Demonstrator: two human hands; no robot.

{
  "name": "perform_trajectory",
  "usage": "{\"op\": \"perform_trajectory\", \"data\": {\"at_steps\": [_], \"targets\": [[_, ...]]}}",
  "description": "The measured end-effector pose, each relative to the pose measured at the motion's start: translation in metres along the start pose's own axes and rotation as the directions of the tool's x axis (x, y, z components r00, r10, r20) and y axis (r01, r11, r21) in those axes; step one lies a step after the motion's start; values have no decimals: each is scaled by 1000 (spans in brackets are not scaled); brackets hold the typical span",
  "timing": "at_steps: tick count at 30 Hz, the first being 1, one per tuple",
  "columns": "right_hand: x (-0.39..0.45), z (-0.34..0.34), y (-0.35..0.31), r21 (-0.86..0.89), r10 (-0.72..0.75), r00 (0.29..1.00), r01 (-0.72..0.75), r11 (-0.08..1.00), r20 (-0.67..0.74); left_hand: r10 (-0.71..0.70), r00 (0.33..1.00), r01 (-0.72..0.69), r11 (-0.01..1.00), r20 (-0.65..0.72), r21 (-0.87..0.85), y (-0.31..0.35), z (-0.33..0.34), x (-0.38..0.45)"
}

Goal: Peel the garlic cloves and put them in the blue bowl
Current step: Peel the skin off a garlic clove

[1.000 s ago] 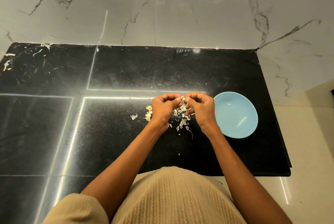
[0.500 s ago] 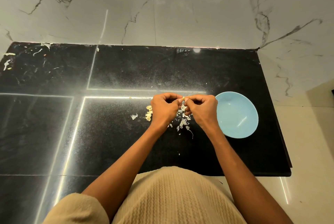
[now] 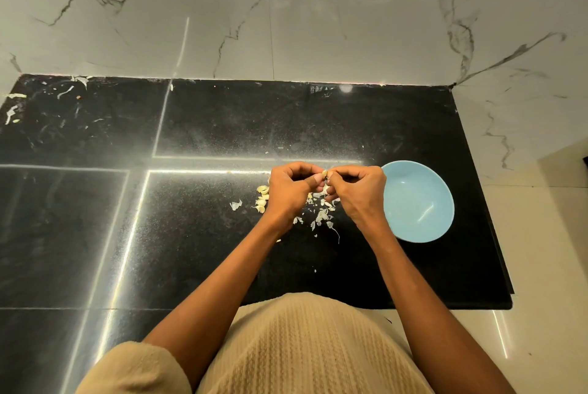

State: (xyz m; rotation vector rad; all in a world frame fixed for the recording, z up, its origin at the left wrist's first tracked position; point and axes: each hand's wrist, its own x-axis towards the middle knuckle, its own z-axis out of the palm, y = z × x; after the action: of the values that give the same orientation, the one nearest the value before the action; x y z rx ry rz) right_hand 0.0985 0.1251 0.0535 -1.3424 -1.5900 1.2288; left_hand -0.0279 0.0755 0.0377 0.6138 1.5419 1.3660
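Garlic clove [image 3: 324, 174], seemingly half-peeled, pinched between curled fingers of left hand [image 3: 291, 193] and right hand [image 3: 359, 194], just left of the bowl [image 3: 416, 201]; skins [image 3: 321, 217] left of it on the bench [image 3: 197, 234]

Single view for you: head camera, worn high, looks forward and steeply down over own chest at black counter [image 3: 197, 234]. Wide-angle lens, edges bowed. Marble wall [image 3: 286, 11] fills top of frame. Hands sit mid-frame, near. No second view to overlap.
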Motion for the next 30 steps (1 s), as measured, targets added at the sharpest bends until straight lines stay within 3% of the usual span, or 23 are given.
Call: {"op": "perform_trajectory", "data": {"at_steps": [12,21,30], "targets": [[0,-2,3,31,-22,1000,22,999,-1,-144,982,184,884,124,-429,5,0,1],[4,-3,9,-114,-55,998,59,992,35,-170,981,192,876,90,-443,2,-2,0],[3,-1,5,-276,-261,965,258,926,27,-168,985,169,898,37,-406,3,0,-2]]}}
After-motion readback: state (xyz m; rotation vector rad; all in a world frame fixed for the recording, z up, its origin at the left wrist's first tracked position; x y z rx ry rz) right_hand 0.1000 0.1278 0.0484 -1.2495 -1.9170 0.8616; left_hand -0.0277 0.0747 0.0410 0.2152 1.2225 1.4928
